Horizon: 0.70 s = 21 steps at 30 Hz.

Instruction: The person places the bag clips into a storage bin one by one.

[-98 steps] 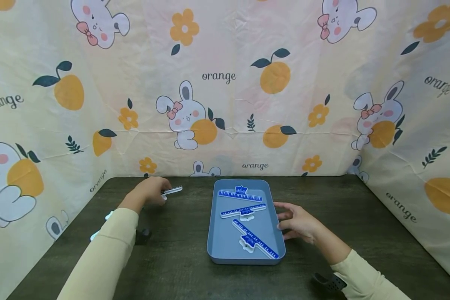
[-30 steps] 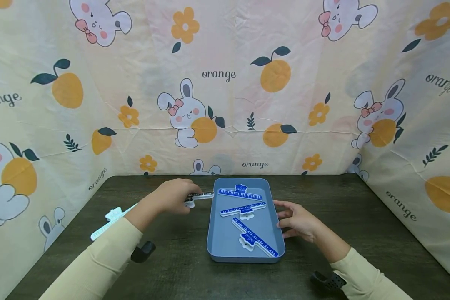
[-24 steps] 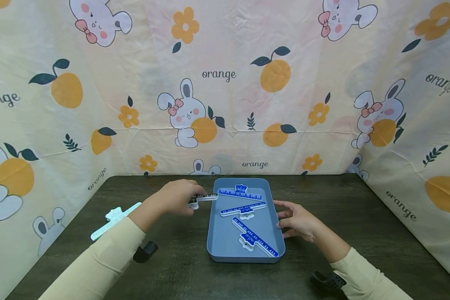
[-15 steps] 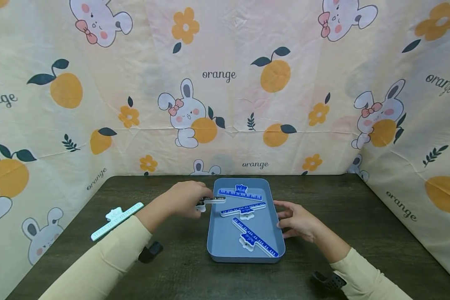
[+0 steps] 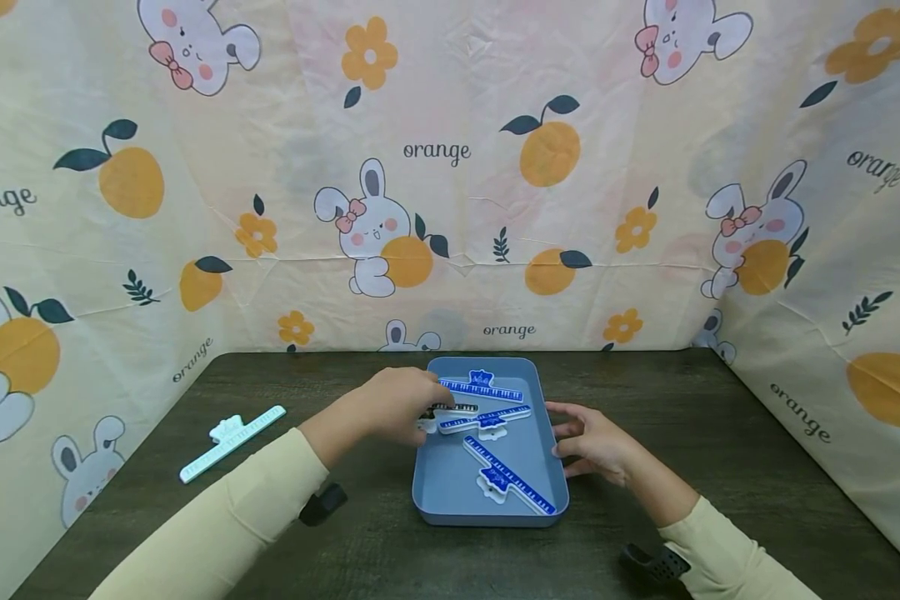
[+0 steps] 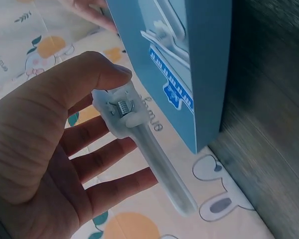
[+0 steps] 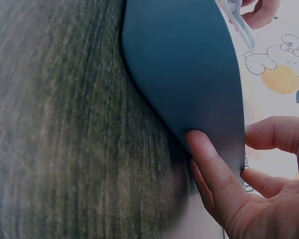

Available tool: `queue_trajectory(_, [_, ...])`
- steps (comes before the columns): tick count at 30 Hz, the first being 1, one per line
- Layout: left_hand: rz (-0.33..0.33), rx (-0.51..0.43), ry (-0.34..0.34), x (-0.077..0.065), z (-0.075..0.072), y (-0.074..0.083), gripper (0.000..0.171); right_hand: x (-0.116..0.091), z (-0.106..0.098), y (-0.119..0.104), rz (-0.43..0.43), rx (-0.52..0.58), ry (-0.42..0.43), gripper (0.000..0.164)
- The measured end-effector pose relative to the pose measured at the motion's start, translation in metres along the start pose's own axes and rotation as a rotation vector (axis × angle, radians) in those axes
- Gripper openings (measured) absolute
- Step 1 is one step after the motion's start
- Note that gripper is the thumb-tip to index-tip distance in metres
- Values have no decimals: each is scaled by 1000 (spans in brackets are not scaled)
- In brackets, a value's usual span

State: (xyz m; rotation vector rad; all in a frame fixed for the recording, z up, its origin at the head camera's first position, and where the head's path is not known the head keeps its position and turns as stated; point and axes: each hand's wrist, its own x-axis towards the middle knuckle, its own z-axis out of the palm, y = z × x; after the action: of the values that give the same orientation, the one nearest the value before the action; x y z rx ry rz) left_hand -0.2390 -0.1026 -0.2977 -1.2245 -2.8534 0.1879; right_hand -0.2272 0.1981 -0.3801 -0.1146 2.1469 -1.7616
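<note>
In the head view my left hand (image 5: 397, 402) pinches a black-and-white clip (image 5: 461, 409) with a piano-key bar, over the left side of the blue tray (image 5: 437, 500). The left wrist view shows the clip's white back and metal spring (image 6: 123, 107), with the thumb on its grip. Several blue-and-white clips lie in the tray: one at the far end (image 5: 482, 389), one in the middle (image 5: 487, 419), one slanted near the front (image 5: 510, 475). My right hand (image 5: 596, 442) touches the tray's right side; in the right wrist view fingertips (image 7: 202, 142) rest against its outer wall.
A pale mint clip (image 5: 232, 442) lies on the dark wooden table (image 5: 345, 533) at the left. Behind and beside the table hangs a printed cloth (image 5: 465, 217) with rabbits and oranges.
My left hand has carried the black-and-white clip rightward from the table's left part, past the tray's left rim to above its inside. The mint clip is uncovered. The right hand stays put.
</note>
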Motion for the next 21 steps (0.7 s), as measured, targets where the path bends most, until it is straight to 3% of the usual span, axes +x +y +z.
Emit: queue_trajectory(21, [131,14,-87,28,1,39,44,1,0,0,-2,-4,2,76])
